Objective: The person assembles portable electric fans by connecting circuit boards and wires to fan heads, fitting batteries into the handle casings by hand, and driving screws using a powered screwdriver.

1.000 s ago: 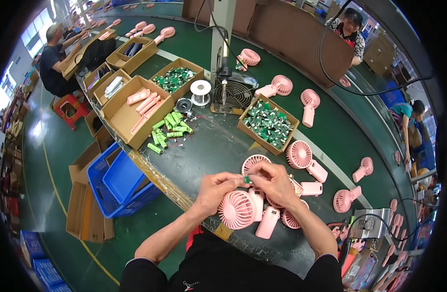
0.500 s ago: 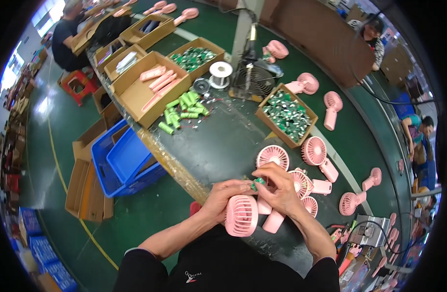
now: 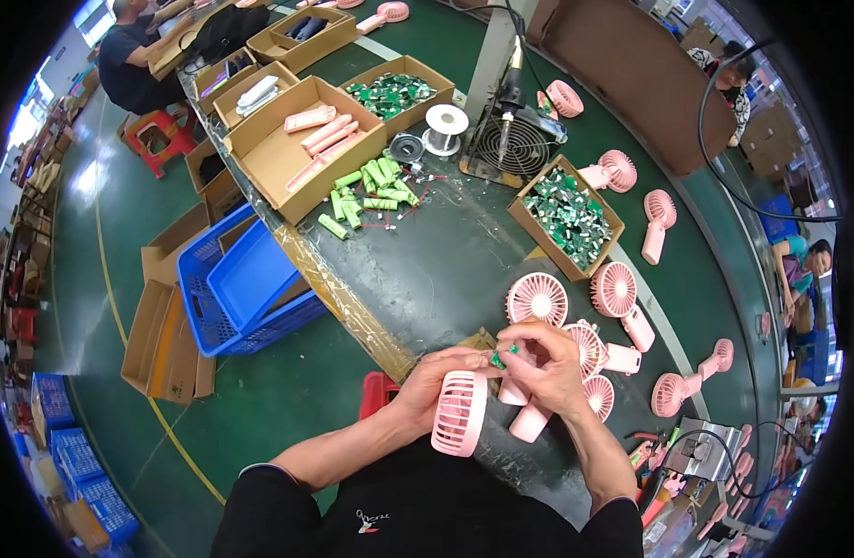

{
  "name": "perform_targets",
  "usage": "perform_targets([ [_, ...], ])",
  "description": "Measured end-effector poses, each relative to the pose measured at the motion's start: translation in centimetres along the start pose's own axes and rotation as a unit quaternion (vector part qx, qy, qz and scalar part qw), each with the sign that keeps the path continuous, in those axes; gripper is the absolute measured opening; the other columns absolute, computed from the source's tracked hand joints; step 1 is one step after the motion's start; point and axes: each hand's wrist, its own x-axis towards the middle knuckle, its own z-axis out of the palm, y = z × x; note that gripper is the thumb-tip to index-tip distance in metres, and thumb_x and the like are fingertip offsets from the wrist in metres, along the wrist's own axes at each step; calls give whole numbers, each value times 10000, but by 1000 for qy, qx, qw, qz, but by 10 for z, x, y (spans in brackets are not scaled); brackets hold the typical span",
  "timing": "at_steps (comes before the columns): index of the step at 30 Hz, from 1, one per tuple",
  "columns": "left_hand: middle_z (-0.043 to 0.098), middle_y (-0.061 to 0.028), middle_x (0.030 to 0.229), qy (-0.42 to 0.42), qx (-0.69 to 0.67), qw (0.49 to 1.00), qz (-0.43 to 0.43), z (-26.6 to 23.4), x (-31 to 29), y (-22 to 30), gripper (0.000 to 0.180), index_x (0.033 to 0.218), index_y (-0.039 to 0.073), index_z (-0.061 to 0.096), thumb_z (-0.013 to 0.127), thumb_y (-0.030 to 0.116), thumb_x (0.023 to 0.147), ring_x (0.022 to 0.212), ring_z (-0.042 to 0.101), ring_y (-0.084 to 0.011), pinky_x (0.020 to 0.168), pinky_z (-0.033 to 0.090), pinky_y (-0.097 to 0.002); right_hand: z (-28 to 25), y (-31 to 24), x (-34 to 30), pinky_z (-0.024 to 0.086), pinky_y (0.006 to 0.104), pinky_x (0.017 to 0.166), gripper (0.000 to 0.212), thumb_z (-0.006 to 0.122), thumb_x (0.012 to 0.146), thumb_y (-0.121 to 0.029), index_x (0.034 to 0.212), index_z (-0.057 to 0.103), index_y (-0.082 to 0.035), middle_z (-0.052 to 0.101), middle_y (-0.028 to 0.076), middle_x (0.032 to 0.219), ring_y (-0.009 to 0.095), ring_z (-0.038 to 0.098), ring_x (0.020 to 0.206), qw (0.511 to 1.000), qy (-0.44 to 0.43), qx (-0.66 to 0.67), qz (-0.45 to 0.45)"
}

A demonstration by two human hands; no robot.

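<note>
My left hand (image 3: 427, 389) is closed around a pink handheld fan (image 3: 460, 415), its round grille pointing down toward my body. Between both hands, at the handle end of this fan, sits a small green circuit board (image 3: 503, 357). The fingertips of my right hand (image 3: 544, 365) pinch the board; my fingers hide part of it and most of the handle. Right beside my right hand lie several pink fans, among them one with a round grille (image 3: 537, 299) just beyond it and a handle (image 3: 531, 423) below it.
Across the bench stand a carton of circuit boards (image 3: 615, 226), green battery cells (image 3: 366, 195), a solder spool (image 3: 445, 126), a fume fan (image 3: 510, 149) and a carton of pink shells (image 3: 250, 153). A blue basket (image 3: 250, 330) is left of the bench edge. Tools lie at right.
The view has shifted slightly, so the bench items sit a little higher and further right. My hands stay together at the fan, with the right fingers slightly re-angled on the board.
</note>
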Motion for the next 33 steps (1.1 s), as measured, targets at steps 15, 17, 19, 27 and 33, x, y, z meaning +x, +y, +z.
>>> perform_targets([
  [15,669,-167,1067,1,109,994,29,7,2,8,299,1122,-65,607,593,129,895,726,680,-210,632,578,-316,-4,6,-5,513,201,600,245,680,838,-4,1083,668,-16,658,22,885,67,630,699,1000,-7,5,23],
  [17,675,-197,1047,16,141,989,32,11,2,11,271,1094,-61,617,574,89,872,693,675,-230,570,575,-319,-1,8,-5,504,206,588,238,668,860,-41,1096,667,-16,667,37,890,67,633,678,998,-2,43,39],
  [19,664,-232,1065,8,133,990,46,-2,0,10,217,1016,-49,634,576,102,871,683,672,-245,551,573,-319,4,4,-2,498,202,592,245,643,877,-31,1121,654,-10,671,50,900,75,648,701,998,-1,58,-10],
  [27,679,-216,956,41,121,991,48,8,0,5,153,924,-3,621,636,115,828,656,650,-239,549,552,-310,3,-3,-7,527,230,643,262,651,862,-42,1123,664,-27,681,65,908,107,664,725,998,28,36,-31],
  [33,654,-216,1065,0,155,983,94,3,9,-2,124,925,-44,647,587,42,858,706,679,-231,586,585,-317,8,0,-14,540,234,642,252,661,865,-53,1115,673,-22,690,96,929,118,669,730,994,110,-21,-16],
])
